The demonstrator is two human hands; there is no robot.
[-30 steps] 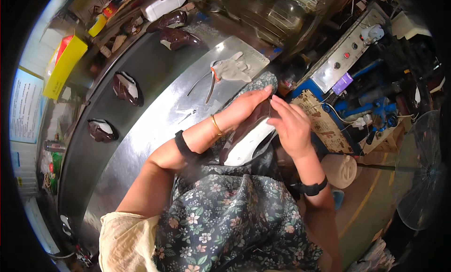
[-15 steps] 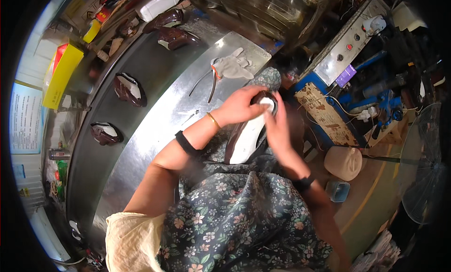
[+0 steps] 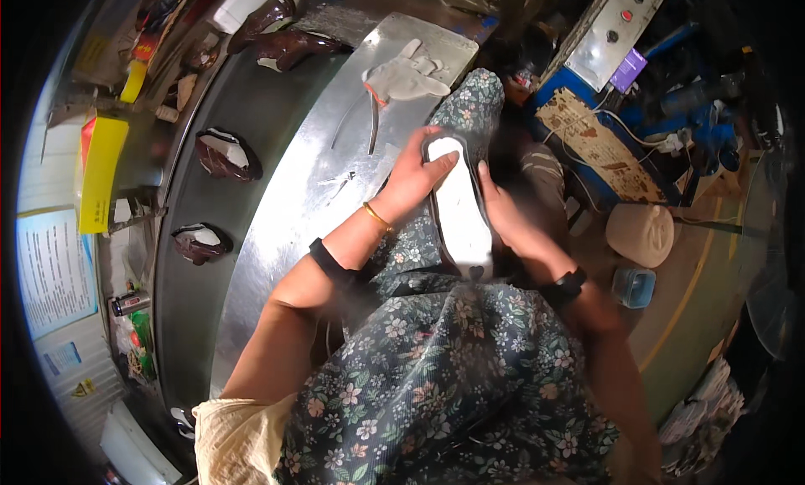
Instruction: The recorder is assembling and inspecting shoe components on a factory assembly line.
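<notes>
A dark brown shoe upper (image 3: 490, 252) lies over my lap, its long white insole (image 3: 464, 212) facing up and its toe pointing away from me. My left hand (image 3: 415, 173) is closed round the toe's left side, with the thumb pressed on the white surface. Along the right edge, my right hand (image 3: 510, 217) grips the side, thumb pointing forward and fingers mostly hidden beneath. At the near end a small dark heart-shaped mark shows on the insole.
Left of me a dark conveyor belt (image 3: 201, 309) carries several brown shoes (image 3: 225, 155). Beside it, a metal tabletop (image 3: 281, 200) holds a pale work glove (image 3: 407, 74). On the right stand a blue machine (image 3: 599, 141), a beige jug (image 3: 640, 233) and a small blue tub (image 3: 634, 287).
The shoe upper has turned so its white insole faces up more squarely. My left hand has shifted from over the toe to its left side; my right hand has slid back along the edge.
</notes>
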